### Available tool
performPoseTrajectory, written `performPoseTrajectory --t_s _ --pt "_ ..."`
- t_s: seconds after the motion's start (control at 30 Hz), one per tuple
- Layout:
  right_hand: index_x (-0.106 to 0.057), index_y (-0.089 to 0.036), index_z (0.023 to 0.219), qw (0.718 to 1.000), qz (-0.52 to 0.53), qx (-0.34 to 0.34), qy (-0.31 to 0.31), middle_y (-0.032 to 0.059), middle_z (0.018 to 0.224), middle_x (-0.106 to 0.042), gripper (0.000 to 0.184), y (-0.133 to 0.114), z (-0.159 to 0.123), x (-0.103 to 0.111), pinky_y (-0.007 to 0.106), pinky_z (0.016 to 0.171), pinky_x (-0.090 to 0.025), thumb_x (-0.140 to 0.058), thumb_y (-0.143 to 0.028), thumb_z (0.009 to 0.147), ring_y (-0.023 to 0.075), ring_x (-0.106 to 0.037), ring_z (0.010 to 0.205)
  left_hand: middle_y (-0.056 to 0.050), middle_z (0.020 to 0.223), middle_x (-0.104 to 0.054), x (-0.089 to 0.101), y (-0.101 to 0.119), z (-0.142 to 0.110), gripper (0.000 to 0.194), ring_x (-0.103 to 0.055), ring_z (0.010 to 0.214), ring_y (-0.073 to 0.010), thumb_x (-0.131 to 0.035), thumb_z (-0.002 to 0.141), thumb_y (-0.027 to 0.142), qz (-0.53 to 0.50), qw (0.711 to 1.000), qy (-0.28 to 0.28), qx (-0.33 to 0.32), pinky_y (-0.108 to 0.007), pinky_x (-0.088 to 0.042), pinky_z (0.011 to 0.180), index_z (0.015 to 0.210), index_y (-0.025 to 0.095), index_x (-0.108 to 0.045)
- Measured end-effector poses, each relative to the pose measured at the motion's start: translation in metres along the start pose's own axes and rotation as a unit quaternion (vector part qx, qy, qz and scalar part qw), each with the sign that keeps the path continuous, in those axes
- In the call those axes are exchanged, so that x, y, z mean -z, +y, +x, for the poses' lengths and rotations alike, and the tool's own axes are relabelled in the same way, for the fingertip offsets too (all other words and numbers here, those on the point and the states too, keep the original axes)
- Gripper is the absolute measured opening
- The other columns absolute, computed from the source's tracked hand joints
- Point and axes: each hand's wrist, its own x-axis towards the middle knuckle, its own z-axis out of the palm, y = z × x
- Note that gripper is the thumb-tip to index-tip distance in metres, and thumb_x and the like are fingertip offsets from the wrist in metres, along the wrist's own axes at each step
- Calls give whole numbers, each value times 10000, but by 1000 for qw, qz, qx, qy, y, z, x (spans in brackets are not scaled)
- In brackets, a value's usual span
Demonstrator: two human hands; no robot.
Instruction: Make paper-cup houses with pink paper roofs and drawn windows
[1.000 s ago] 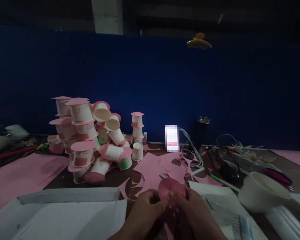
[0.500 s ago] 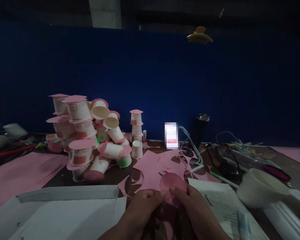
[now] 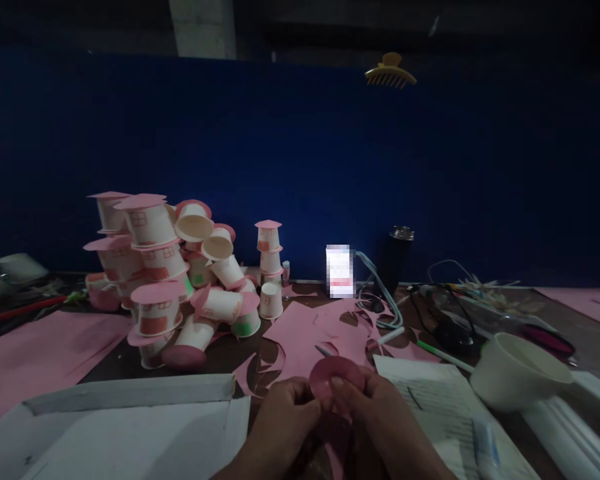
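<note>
Between both hands is a round pink paper disc (image 3: 334, 375), tilted so that its face shows. My left hand (image 3: 293, 413) pinches its lower left edge with thumb and fingertips. My right hand (image 3: 380, 410) grips the right side, the thumb lying across the disc's face. The fingers under the disc are hidden. Beyond the hands, cut pink paper sheets and scraps (image 3: 293, 330) are spread on the dark table. To the left, paper cups with pink paper tops and drawn windows (image 3: 153, 223) stand stacked and piled; a smaller stack of cups (image 3: 269, 237) rises beside them.
A shallow white box (image 3: 130, 387) lies at the front left. On the right are a printed sheet (image 3: 430, 393), a large white cup on its side (image 3: 517, 373), a green pen (image 3: 445, 357) and a black bottle (image 3: 395, 260). A lit phone (image 3: 340, 272) stands at the back.
The disc has tipped flatter and moved slightly left and down in the hands. My right thumb has shifted further across its face. The whole view has moved a little.
</note>
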Motion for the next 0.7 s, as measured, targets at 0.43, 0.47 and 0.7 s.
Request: performPoseTrajectory --t_s 0.43,0.47,0.7 --pt "-671 -218 1043 994 -56 89 9 46 1032 -703 387 -1 2 6 314 817 -481 -656 -286 662 234 -620 975 -38 735 -693 6 9 -3 134 -608 721 -198 -611 706 257 146 981 77 -104 -264 -420 634 727 154 -695" --pt "-624 -227 1132 995 -27 91 14 52 1113 -675 509 1 4 8 323 867 -462 -688 -285 631 237 -591 1049 -35 748 -693 7 10 -4 134 -607 730 -199 -599 724 258 188 968 103 -128 -268 -417 642 740 169 -697" --pt "-601 -229 883 970 218 -101 45 -1 792 -653 364 13 6 9 247 559 -443 -705 -447 611 174 -628 701 -27 928 -704 18 1 -6 272 -627 870 -186 -511 762 73 380 828 224 -346 -278 -444 762 914 229 -674"
